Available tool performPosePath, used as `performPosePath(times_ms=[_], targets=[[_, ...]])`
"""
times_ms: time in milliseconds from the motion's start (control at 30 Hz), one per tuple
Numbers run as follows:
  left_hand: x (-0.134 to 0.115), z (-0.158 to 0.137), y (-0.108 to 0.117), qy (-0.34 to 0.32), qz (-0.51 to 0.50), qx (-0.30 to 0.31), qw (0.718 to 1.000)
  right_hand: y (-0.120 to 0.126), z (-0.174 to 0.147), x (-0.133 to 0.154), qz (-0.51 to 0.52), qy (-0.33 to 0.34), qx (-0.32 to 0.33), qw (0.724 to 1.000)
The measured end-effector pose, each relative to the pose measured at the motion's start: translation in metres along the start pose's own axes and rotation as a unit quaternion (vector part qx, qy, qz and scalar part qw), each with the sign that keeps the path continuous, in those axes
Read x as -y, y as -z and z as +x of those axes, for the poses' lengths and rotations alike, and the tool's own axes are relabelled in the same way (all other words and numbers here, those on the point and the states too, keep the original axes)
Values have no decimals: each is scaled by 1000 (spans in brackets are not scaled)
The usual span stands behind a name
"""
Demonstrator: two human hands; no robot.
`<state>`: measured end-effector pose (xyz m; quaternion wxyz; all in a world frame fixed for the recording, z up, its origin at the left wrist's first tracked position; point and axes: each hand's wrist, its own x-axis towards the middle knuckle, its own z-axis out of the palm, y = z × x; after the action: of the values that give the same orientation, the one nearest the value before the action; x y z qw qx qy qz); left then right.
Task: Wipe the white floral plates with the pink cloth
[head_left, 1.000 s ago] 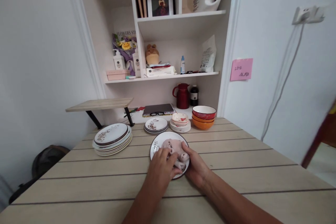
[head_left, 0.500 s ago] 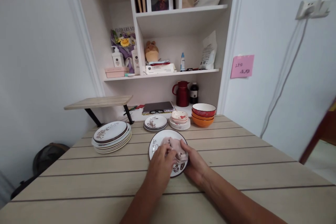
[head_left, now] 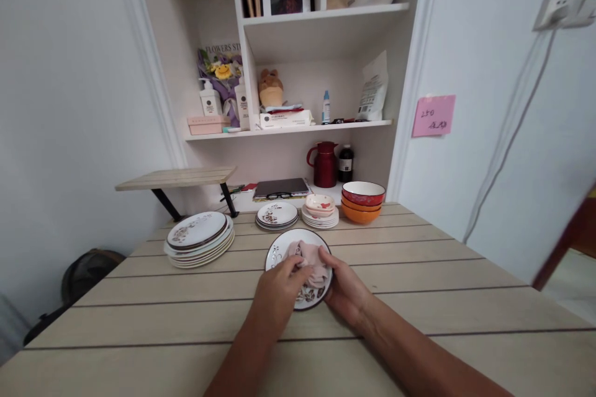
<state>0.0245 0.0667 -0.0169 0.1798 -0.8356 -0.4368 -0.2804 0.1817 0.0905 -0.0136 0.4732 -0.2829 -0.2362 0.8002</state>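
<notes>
A white plate (head_left: 278,249) with a dark rim and brown leaf pattern is held over the middle of the table. My right hand (head_left: 347,288) grips its right edge, the thumb on top of the cloth and the other fingers underneath, mostly hidden. A pale pink cloth (head_left: 316,259) lies bunched on the plate's face. My left hand (head_left: 279,288) pinches the cloth and presses it on the plate. Beyond the plate stand a short stack of small patterned plates (head_left: 277,214) and a stack of small white dishes (head_left: 321,218) with pink-patterned bowls (head_left: 319,203) on top.
Stacked larger plates (head_left: 199,237) stand at the left, near a small raised wooden shelf (head_left: 177,178). Red and orange bowls (head_left: 362,203) are nested at the back right. Behind them are a red jug (head_left: 325,165), a dark bottle (head_left: 345,164) and a laptop (head_left: 282,188).
My left hand has shifted slightly left and down with the cloth, which is bunched differently on the plate. My right hand keeps its grip. The view has moved slightly.
</notes>
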Motion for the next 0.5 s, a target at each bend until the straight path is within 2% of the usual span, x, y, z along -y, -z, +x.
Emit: performPosePath(times_ms=[100,267,367,500], targets=[[-1,0,-5,-4,-14,-38,999,-1,-2,1,4,-5,7,1000],[-3,5,-3,-47,-25,-42,998,-1,-2,3,28,0,15,999],[-5,8,4,-31,-16,-47,998,-1,-2,4,19,-5,-3,1000],[-8,10,8,-9,0,-86,996,-3,-3,2,1,-13,-14,1000]])
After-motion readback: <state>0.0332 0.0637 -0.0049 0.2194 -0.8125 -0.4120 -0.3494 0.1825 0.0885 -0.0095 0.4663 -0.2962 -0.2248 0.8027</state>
